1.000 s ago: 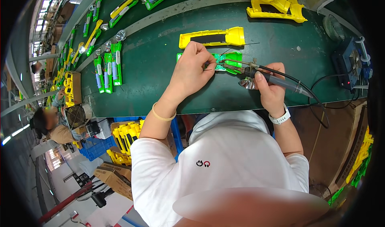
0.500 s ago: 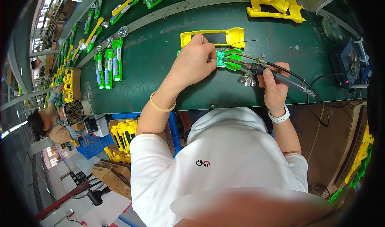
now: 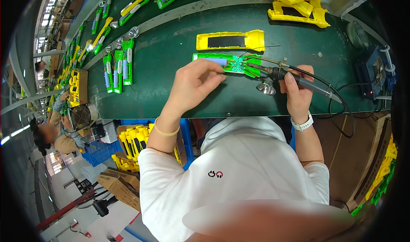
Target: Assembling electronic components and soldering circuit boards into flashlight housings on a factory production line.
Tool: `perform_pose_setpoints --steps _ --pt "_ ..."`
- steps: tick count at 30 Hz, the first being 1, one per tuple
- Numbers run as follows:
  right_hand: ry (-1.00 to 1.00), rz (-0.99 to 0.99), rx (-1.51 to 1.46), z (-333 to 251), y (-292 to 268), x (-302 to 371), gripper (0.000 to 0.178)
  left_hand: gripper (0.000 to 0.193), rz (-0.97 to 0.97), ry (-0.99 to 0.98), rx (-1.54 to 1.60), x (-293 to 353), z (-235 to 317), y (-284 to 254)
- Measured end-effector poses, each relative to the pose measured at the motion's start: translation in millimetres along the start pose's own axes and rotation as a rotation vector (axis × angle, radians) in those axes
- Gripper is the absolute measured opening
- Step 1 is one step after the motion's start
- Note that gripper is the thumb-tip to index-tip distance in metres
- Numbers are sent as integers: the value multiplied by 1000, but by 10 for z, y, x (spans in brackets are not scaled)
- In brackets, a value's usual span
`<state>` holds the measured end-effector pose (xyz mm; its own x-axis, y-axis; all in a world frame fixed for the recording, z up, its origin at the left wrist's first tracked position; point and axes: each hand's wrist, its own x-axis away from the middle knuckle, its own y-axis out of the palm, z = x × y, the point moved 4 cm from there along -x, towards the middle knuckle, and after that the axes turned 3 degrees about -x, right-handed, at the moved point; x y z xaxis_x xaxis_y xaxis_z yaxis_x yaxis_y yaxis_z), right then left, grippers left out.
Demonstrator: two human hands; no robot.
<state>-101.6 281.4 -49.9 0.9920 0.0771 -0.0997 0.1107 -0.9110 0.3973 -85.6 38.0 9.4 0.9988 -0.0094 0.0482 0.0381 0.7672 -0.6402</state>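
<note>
Green bench (image 3: pixel 158 71) spans the scene. Pile of yellow shells (image 3: pixel 299 18) far right; blue soldering station (image 3: pixel 366 77) right, near side of the pile. Three green units (image 3: pixel 116 71) side by side at left.

Left hand (image 3: pixel 194 86): at the near-left edge of the open green shell, fingers curled, thumb and index close together; can't tell if they pinch anything. Right hand (image 3: pixel 298 94): thumb and fingers closed round the soldering iron (image 3: pixel 305 85), tip pointing left.

Yellow shell (image 3: pixel 230 41) just far of the green shell (image 3: pixel 255 73), which lies mid-bench. Reflector (image 3: pixel 266 87) near-right of it. Inside: blue battery (image 3: pixel 215 61) left, circuit board (image 3: pixel 237 64) right of it, iron tip at its right side; contact unclear.
</note>
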Motion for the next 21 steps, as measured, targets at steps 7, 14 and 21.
perform_pose_setpoints --steps 7,14,21 --pt "34 40 28 42 -63 -35 25 25 141 692 -359 -136 -15 225" --pt "71 -4 95 32 -51 -55 25 29 26 724 -465 -167 71 227" --pt "68 -81 98 96 -38 -83 24 27 21 744 -557 -169 99 259"
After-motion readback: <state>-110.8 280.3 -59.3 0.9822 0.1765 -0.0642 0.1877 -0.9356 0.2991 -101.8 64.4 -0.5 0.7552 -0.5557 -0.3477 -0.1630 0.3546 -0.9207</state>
